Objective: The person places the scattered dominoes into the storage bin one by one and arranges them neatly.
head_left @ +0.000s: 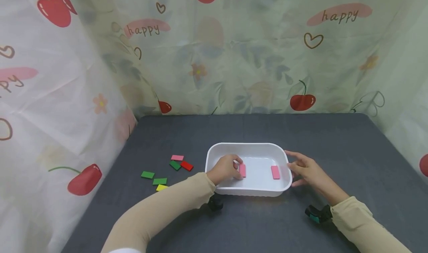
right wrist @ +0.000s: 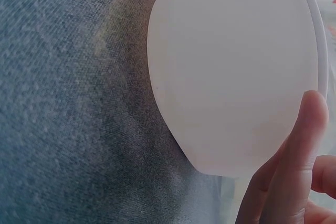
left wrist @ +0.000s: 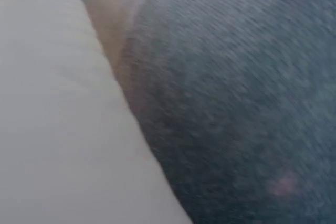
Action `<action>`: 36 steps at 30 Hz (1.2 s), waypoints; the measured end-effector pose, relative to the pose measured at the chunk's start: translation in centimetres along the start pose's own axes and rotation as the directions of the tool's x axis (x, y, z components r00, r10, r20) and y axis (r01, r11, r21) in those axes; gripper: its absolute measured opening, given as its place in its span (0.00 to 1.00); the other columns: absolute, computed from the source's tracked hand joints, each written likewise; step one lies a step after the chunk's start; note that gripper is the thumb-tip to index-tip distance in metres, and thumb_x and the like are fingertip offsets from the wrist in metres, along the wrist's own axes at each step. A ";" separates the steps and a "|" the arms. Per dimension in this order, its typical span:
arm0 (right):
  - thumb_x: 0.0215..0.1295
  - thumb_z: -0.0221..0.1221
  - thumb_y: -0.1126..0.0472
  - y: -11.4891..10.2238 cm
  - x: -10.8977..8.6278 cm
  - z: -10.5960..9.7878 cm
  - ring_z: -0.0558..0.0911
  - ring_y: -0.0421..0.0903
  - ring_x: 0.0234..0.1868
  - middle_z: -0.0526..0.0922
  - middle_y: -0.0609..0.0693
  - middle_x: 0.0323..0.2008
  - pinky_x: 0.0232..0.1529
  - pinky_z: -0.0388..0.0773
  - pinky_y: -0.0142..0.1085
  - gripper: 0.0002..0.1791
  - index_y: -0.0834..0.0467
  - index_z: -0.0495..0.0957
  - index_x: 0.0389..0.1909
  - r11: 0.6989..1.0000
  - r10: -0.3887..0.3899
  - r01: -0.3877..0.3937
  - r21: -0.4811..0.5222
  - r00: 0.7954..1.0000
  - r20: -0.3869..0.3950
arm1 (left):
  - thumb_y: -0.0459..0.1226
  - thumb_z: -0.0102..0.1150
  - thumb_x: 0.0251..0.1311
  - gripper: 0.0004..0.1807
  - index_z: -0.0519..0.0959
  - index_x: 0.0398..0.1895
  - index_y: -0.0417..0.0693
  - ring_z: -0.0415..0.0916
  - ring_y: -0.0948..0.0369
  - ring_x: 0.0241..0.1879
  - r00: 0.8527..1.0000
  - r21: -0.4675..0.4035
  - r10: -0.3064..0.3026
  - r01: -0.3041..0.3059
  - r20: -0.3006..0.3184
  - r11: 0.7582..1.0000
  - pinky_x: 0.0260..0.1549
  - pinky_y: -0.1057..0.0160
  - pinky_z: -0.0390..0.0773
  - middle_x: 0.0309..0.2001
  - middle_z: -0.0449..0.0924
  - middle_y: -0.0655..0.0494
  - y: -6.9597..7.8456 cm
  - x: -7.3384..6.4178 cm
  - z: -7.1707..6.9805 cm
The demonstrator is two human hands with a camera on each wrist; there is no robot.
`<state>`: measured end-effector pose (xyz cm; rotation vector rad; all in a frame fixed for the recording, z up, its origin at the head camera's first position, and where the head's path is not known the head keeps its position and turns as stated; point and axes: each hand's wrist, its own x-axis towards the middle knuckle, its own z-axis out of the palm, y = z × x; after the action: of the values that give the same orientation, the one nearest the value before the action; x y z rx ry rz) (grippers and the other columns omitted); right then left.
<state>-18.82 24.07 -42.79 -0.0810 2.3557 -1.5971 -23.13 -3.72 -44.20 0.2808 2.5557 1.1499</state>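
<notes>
A white rectangular tray sits on the dark table, and its outer wall fills much of the left wrist view. Inside its left half, my left hand pinches a small pink tile between thumb and fingers. Another pink tile lies flat on the tray floor toward the right. My right hand is at the tray's right end, its loosely spread fingers touching the rim. Seen from the right wrist, a finger lies nearly straight along the tray's side.
Left of the tray lie loose tiles: a pink one, a red one, several green ones and a yellow one partly behind my left sleeve. A patterned curtain hangs behind the dark table.
</notes>
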 end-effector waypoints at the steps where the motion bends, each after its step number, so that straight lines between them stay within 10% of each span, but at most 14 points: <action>1: 0.72 0.54 0.57 0.1 0.0 0.0 0.77 0.44 0.33 0.77 0.56 0.35 0.29 0.83 0.41 0.35 0.60 0.52 0.74 1.000 0.000 0.000 0.003 1.000 0.003 | 0.26 0.74 0.41 0.25 0.79 0.47 0.41 0.71 0.61 0.27 1.000 -0.010 -0.007 0.007 0.002 1.000 0.27 0.68 0.70 0.28 0.75 0.54 0.0 -0.1 -0.1; 16: 0.71 0.55 0.56 0.1 -0.1 0.0 0.78 0.45 0.33 0.77 0.57 0.36 0.30 0.83 0.42 0.35 0.59 0.53 0.74 1.000 0.011 -0.011 0.003 1.000 -0.004 | 0.25 0.68 0.43 0.23 0.77 0.47 0.35 0.74 0.63 0.28 0.991 -0.021 -0.087 0.090 0.099 0.996 0.28 0.69 0.71 0.33 0.84 0.49 0.5 -1.1 -1.4; 36: 0.72 0.54 0.57 0.1 0.0 -0.1 0.77 0.45 0.34 0.77 0.58 0.37 0.29 0.83 0.41 0.35 0.59 0.52 0.74 1.000 -0.002 0.002 0.007 1.000 -0.001 | 0.25 0.67 0.44 0.23 0.78 0.48 0.36 0.72 0.63 0.27 0.989 -0.029 -0.078 0.083 0.127 0.996 0.27 0.70 0.69 0.31 0.83 0.52 2.7 0.0 1.3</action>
<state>-18.81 24.21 -42.84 -0.0809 2.3514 -1.6064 -22.53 -1.05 -42.96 0.2321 2.4127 1.1089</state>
